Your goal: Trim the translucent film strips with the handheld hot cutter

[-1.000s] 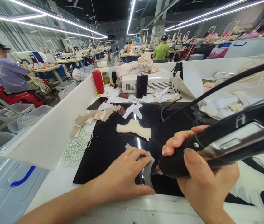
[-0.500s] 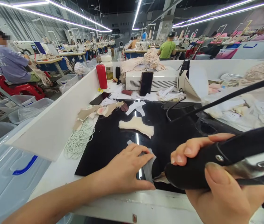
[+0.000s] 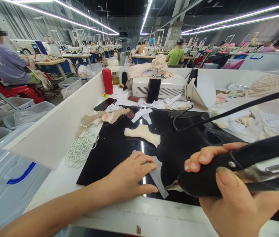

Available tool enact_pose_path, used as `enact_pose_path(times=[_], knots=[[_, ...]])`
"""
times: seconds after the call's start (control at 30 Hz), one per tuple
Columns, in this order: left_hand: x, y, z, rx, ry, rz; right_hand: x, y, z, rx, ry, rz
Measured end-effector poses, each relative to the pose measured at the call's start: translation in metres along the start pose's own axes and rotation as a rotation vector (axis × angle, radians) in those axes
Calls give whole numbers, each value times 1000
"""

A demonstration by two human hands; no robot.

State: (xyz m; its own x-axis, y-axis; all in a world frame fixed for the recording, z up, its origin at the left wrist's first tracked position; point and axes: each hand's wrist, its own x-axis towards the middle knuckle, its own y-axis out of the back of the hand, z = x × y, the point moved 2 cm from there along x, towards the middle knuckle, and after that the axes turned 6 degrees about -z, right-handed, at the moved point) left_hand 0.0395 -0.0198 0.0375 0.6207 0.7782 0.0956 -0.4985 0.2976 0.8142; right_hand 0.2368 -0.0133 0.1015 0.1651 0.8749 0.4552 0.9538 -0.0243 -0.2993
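Note:
A grey curved cutout piece lies on the glossy black board. My left hand rests over its left side with thumb and fingers spread; the fingertips overlap its upper edge, and I cannot tell whether they press on it. My right hand is wrapped round a black-handled tool with a metal lever. The shiny, pointed tip of this tool shows just right of the grey piece's lower end; the rest of its underside is hidden. Farther back on the board is a cream cutout piece.
White scraps, beige pieces and a heap of pale cord lie around the board. Behind stand a phone, a red bottle and a white vented box. A black cable crosses at right. Co-workers sit farther off.
My left hand has drawn slightly left and down, uncovering more of the grey piece. My right hand and the tool have shifted slightly right. The whole view has moved a little.

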Motion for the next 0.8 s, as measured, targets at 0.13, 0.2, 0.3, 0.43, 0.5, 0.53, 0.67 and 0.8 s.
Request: enact_pose_path(times=[0.13,0.2,0.3,0.43,0.5,0.53,0.67,0.8], knots=[[-2,-1,-3,75,-91,62,10,12,1,-42,14,96],[-3,-3,-2,69,-123,71,15,17,2,-71,29,129],[-3,-4,2,5,-172,56,22,22,3,-99,28,170],[-1,0,2,-32,-183,54,26,21,2,-85,16,230],[1,2,-1,-24,-166,62,27,16,0,-54,16,231],[2,3,-2,-15,-164,61,27,13,0,-37,19,221],[3,1,-7,2,-172,18,23,-3,2,-6,50,156],[0,1,-8,-31,-125,-42,15,-12,12,-8,35,52]])
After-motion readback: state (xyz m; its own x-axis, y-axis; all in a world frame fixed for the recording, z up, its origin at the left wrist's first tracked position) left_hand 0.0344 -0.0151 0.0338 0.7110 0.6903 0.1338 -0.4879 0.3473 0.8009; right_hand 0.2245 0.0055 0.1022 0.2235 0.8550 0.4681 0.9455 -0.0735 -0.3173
